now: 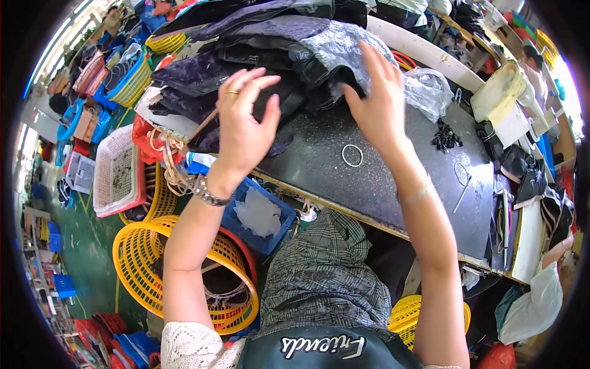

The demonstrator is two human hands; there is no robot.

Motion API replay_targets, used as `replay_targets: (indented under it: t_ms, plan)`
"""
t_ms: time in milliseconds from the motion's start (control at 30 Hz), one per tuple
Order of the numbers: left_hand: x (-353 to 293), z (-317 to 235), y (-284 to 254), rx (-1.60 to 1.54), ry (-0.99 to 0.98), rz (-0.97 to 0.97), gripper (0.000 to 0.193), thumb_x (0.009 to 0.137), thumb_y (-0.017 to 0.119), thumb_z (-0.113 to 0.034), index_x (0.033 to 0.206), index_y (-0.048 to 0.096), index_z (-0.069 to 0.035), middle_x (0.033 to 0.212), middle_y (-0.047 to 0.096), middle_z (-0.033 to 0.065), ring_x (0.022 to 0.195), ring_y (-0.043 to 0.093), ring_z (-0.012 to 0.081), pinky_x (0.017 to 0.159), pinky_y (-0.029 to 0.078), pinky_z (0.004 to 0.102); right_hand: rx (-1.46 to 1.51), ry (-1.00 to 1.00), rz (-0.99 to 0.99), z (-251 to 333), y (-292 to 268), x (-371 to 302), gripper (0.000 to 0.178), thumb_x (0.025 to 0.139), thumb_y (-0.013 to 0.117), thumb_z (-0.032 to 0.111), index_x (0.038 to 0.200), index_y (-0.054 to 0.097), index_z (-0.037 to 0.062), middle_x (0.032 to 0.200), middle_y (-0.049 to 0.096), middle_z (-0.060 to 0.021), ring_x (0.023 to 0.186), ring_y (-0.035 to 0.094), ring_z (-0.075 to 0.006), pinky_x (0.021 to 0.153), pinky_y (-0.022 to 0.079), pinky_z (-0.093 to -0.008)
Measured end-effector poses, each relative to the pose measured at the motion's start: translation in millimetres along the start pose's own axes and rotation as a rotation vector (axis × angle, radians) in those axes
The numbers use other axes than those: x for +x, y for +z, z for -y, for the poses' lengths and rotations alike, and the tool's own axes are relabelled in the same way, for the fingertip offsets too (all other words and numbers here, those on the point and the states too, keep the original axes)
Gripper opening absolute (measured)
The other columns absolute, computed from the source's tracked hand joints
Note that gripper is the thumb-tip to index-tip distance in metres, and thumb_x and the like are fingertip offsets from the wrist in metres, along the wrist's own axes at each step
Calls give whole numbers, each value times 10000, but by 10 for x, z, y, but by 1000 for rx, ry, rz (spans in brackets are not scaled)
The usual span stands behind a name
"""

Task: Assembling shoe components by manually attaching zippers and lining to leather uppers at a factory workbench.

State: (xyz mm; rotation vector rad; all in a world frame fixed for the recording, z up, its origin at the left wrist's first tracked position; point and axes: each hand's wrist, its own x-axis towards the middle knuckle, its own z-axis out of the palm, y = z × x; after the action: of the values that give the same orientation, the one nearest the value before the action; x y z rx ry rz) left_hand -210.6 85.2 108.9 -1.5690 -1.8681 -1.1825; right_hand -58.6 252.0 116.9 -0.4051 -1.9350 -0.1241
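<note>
A heap of dark purple-grey plush fabric pieces (270, 37) lies across the far side of the dark speckled table (319, 132). My left hand (246, 117), with a ring and a watch on it, is over the near left part of the heap, thumb and fingers apart. At the heap's right side is my right hand (378, 101), its fingers spread and nothing held between them. Whether either hand touches the fabric I cannot tell. A thin white ring (352, 155) lies on the tabletop between my forearms.
To the right are a clear plastic bag (428, 92), a small black tangle (447, 136) and a thin looped tool (462, 181). Below the table's left edge stand a blue tray (264, 243), a yellow basket (138, 252) and a white crate (114, 166).
</note>
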Motion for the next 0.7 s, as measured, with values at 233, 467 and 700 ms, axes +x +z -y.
replay_targets:
  t_ms: [233,467,700]
  plan:
    - [-77,285,-135,307,-49,-271,1134,620,861,-204,1465,155,63,1475,277,266,1372,260,398,1137,180,467,365,-16,88,325,-882,61,327,749,556,-123,1013,680,26,938,693,-158,831,689,-300,716,540,-330]
    - [-975,-165,-689,-17,284,247,246,792,649,-142,1027,721,-156,1135,655,66,1163,558,357,1094,253,556,355,1,696,519,-2622,-1039,164,775,698,73,934,682,35,1005,702,-128,971,685,-295,818,570,-366]
    - [-1955,-934,-550,-224,575,931,46,674,632,-153,667,593,-177,809,567,-76,937,583,142,968,307,565,538,528,1253,723,-2927,-2616,408,690,560,-59,1089,624,-9,1134,653,-165,1037,639,-331,914,520,-396]
